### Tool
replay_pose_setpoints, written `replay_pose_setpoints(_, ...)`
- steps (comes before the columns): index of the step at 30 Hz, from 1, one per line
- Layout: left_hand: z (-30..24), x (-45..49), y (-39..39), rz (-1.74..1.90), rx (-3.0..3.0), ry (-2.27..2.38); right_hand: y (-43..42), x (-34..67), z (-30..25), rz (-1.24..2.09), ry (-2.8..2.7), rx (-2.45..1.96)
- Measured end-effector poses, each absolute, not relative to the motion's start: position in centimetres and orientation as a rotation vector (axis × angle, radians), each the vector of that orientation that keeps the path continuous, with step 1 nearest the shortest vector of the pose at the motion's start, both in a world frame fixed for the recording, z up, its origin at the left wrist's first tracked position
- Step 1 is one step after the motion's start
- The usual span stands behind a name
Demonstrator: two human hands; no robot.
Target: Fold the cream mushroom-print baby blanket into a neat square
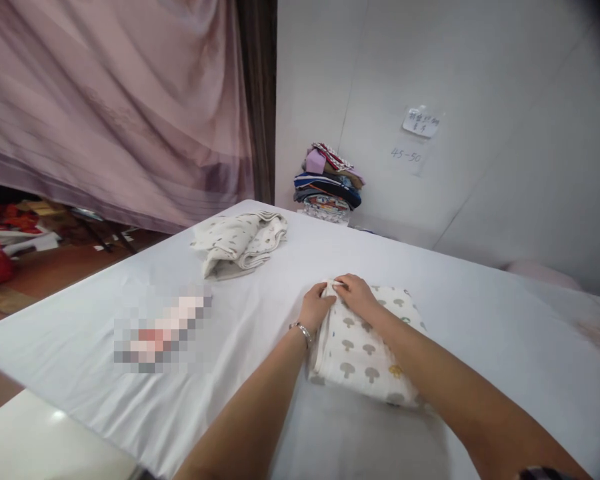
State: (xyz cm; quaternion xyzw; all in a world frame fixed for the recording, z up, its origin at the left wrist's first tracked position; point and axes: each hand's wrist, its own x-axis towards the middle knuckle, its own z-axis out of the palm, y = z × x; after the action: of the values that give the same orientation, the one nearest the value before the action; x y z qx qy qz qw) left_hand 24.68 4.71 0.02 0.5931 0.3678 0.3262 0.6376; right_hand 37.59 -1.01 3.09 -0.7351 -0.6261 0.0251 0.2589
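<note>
A folded white cloth (360, 360) printed with grey mushrooms and a few coloured ones lies before me on the white-covered table (485, 347). My left hand (316, 308), with a bracelet at the wrist, is closed on the cloth's far left corner, thumb on top. Right beside it, my right hand (357, 297) pinches the same far edge between thumb and fingers. The right forearm crosses over the cloth and covers part of its right side.
A loosely bunched patterned cloth (240, 240) lies toward the table's far left. Nearer is a pixelated patch (165, 333). Behind the table, a stack of folded fabrics (327, 183) stands against the grey wall (480, 80). A pink curtain (115, 100) hangs at left.
</note>
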Motion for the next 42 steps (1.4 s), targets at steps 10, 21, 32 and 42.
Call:
replay_pose_setpoints(10,-0.5,24.9,4.9,0.701,1.265,0.841,-8.3,47.2,4.2,0.096,-1.598,-2.318)
replay_pose_setpoints(21,1.6,24.2,3.5,0.768,1.804,1.012,-8.8,48.0,3.5,0.078,-1.450,-2.491)
replay_pose_setpoints(32,0.7,23.9,4.2,0.769,2.020,1.117,-7.9,41.4,3.3,0.281,-1.868,-2.379)
replay_pose_setpoints(42,0.8,24.0,4.3,0.679,2.142,1.133,-11.1,37.8,4.0,0.281,-1.909,-2.364)
